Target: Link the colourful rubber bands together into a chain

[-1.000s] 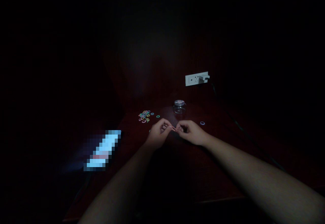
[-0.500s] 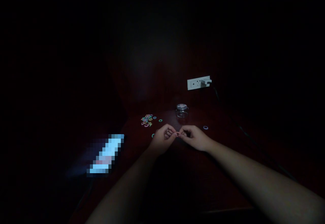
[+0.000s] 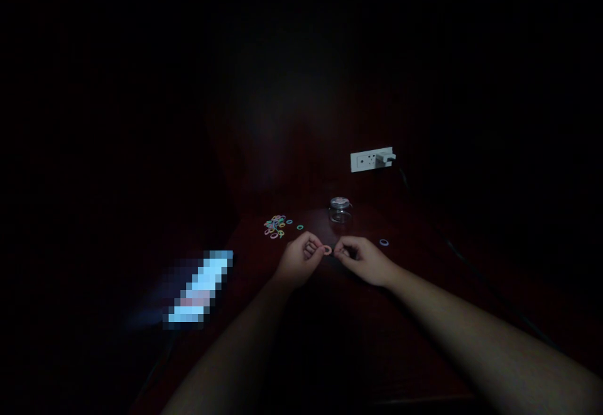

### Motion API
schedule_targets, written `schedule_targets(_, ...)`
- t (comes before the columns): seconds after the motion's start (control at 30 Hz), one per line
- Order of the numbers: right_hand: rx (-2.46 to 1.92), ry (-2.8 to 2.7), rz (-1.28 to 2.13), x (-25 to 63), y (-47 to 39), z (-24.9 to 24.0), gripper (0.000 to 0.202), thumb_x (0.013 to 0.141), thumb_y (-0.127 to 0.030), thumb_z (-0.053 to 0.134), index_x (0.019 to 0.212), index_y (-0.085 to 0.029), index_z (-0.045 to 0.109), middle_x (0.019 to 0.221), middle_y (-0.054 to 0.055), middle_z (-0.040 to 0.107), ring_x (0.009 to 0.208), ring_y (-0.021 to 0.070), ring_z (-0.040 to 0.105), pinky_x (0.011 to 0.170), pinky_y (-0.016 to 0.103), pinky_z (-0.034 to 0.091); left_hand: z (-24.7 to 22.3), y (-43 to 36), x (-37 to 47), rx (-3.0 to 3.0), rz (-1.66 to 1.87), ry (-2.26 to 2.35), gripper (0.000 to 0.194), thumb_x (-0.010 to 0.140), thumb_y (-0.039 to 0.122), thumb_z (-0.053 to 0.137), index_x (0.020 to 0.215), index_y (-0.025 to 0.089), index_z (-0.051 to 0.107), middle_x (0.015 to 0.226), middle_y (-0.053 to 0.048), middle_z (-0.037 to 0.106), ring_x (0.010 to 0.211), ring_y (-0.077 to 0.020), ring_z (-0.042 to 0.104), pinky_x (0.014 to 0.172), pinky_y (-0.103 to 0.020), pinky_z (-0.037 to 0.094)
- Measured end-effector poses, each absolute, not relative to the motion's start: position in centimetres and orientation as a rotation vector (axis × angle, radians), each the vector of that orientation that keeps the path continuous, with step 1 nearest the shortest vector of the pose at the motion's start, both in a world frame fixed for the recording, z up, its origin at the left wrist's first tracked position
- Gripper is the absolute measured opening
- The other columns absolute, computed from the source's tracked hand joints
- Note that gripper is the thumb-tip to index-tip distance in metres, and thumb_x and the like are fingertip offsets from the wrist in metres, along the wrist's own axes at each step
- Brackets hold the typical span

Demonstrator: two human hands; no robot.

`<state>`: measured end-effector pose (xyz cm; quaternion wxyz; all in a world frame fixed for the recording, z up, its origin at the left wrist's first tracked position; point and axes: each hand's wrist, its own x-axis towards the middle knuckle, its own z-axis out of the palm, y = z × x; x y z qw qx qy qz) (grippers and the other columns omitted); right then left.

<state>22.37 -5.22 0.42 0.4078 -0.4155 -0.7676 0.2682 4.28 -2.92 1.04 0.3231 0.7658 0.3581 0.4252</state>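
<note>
Between thumb and fingertips, my left hand (image 3: 301,259) pinches a small orange hair tie (image 3: 330,250), which looks round and slack. Just to its right is my right hand (image 3: 362,259), its thumb and fingers drawn together, with a narrow gap seeming to part them from the hair tie. Beyond my left hand lies a loose pile of hair ties (image 3: 274,226) in several colours. A green hair tie (image 3: 300,227) lies beside that pile, and a purple hair tie (image 3: 384,242) lies beyond my right hand.
A clear lidded jar (image 3: 340,214) stands behind my hands on the dark red table (image 3: 358,352). A lit, pixelated screen (image 3: 200,289) is at the left. On the back wall is a white socket plate (image 3: 360,162) with a plug and cable. Surroundings are very dark.
The hair tie was stretched between both hands; now it is rounded and held at my left fingertips. My right fingers have moved slightly right, away from it. The view has shifted a little.
</note>
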Motion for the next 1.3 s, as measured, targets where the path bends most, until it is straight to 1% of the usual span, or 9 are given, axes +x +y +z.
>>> schedule_targets(0.1,-1.052,-1.949,0.729,22.3,-5.3,0.5,0.013,0.077,-0.025,0.050,0.071,-0.014,0.055,0.057,-0.002,0.048,0.052,0.0084,0.042,0.050,0.020,0.033,0.8,-2.0,3.7,2.020,1.170,1.036,0.016,0.076,0.030,0.054,0.077,0.014,0.054,0.069,-0.002,0.059,0.059,-0.0086,0.050,0.053,-0.019,0.039)
schedule_targets(0.23,-1.050,-1.958,0.818,22.2,-5.3,0.5,0.012,0.076,-0.023,0.049,0.071,-0.013,0.054,0.057,-0.002,0.047,0.051,0.0079,0.041,0.049,0.020,0.033,0.6,-1.3,3.1,2.028,1.158,1.077,0.019,0.075,0.031,0.055,0.077,0.013,0.055,0.068,-0.002,0.058,0.060,-0.0090,0.051,0.055,-0.020,0.041)
schedule_targets(0.33,-1.076,-1.926,0.794,22.2,-5.2,0.4,0.010,0.075,-0.022,0.051,0.077,-0.013,0.056,0.060,-0.001,0.049,0.053,0.0080,0.042,0.049,0.020,0.034,0.5,-1.4,3.3,2.016,1.157,1.037,0.019,0.076,0.032,0.055,0.078,0.013,0.054,0.069,-0.002,0.059,0.059,-0.0085,0.050,0.053,-0.019,0.039)
schedule_targets(0.47,-1.097,-1.898,0.734,22.2,-5.1,0.4,0.015,0.075,-0.025,0.053,0.084,-0.014,0.057,0.064,-0.001,0.052,0.054,0.0081,0.043,0.050,0.020,0.035,0.3,-2.0,3.9,2.029,1.097,0.965,0.020,0.078,0.033,0.053,0.080,0.014,0.053,0.072,-0.003,0.060,0.061,-0.0085,0.052,0.052,-0.018,0.038)
schedule_targets(0.77,-1.080,-1.934,0.661,22.0,-5.4,0.8,0.018,0.077,-0.030,0.052,0.076,-0.014,0.058,0.062,0.000,0.054,0.054,0.0098,0.045,0.050,0.021,0.034,0.3,-2.8,4.5,2.054,1.036,0.948,0.021,0.074,0.034,0.058,0.079,0.014,0.054,0.068,-0.002,0.060,0.060,-0.0083,0.053,0.054,-0.018,0.041)
schedule_targets(0.87,-1.084,-1.946,0.658,22.1,-5.3,0.7,0.017,0.077,-0.030,0.051,0.074,-0.014,0.057,0.059,-0.001,0.051,0.053,0.0094,0.043,0.048,0.021,0.032,0.8,-3.2,4.6,2.084,1.028,0.945,0.020,0.074,0.033,0.057,0.079,0.014,0.056,0.068,-0.001,0.059,0.059,-0.0080,0.052,0.053,-0.018,0.041)
schedule_targets(1.07,-1.055,-1.955,0.757,22.1,-5.4,0.5,0.014,0.075,-0.027,0.052,0.072,-0.014,0.055,0.057,-0.002,0.049,0.052,0.0087,0.041,0.048,0.020,0.032,1.4,-3.3,4.7,2.139,0.972,0.963,0.016,0.076,0.028,0.053,0.079,0.014,0.059,0.073,-0.003,0.062,0.062,-0.0091,0.054,0.054,-0.018,0.042)
schedule_targets(1.3,-1.055,-1.946,0.782,22.1,-5.3,0.5,0.013,0.074,-0.026,0.052,0.072,-0.014,0.054,0.058,-0.002,0.047,0.052,0.0084,0.041,0.048,0.020,0.032,1.1,-2.9,4.5,2.124,1.002,0.973,0.017,0.077,0.029,0.052,0.081,0.014,0.058,0.076,-0.004,0.064,0.065,-0.0105,0.058,0.056,-0.019,0.044)
